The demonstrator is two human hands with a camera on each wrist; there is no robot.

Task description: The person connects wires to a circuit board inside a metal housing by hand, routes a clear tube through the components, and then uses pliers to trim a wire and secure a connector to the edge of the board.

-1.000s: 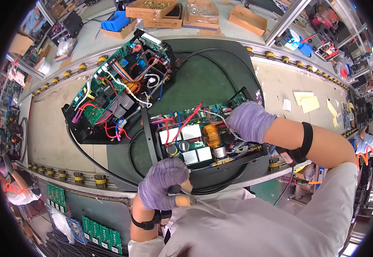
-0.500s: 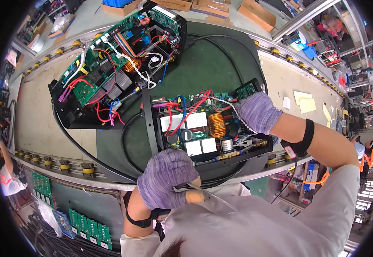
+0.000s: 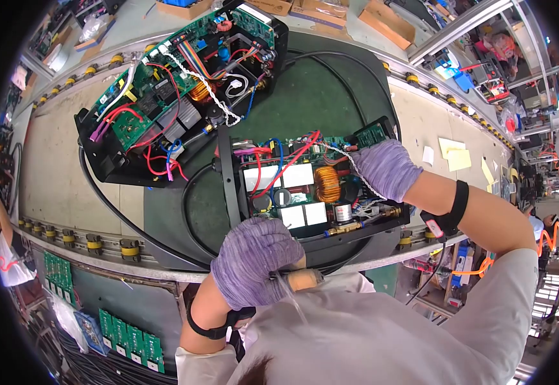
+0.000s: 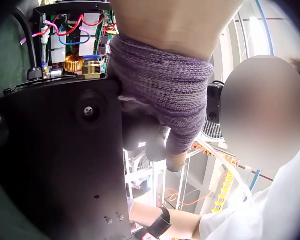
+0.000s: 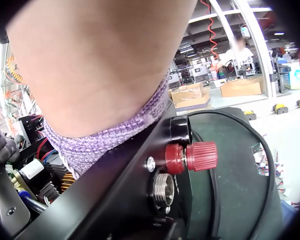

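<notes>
A black open-topped chassis (image 3: 230, 192) with a green circuit board, copper coil (image 3: 328, 185) and red and blue wires lies before the person. The gloved left hand (image 3: 259, 260) is at its near side, fingers curled and thumb pointing right. A thin translucent strip (image 3: 292, 300) sticks out from between its thumb and fingers; the left wrist view shows this strip (image 4: 230, 167) too. The gloved right hand (image 3: 387, 170) reaches over the chassis's right end, beside a twisted white wire (image 3: 364, 181). Its fingertips are hidden, and I cannot tell what they grip.
A second opened chassis (image 3: 115, 170) with boards and wires stands at the upper left. Black cable (image 3: 87, 179) loops around both. Roller rails (image 3: 93, 242) border the bench. Green boards (image 3: 128, 337) lie lower left, yellow paper (image 3: 459, 159) at right. A red knob (image 5: 202, 156) projects from the chassis end.
The head view has shifted, so the chassis units appear moved. The left hand stays curled with the strip, which has swung more downward. The right hand keeps its place at the chassis's right end.
</notes>
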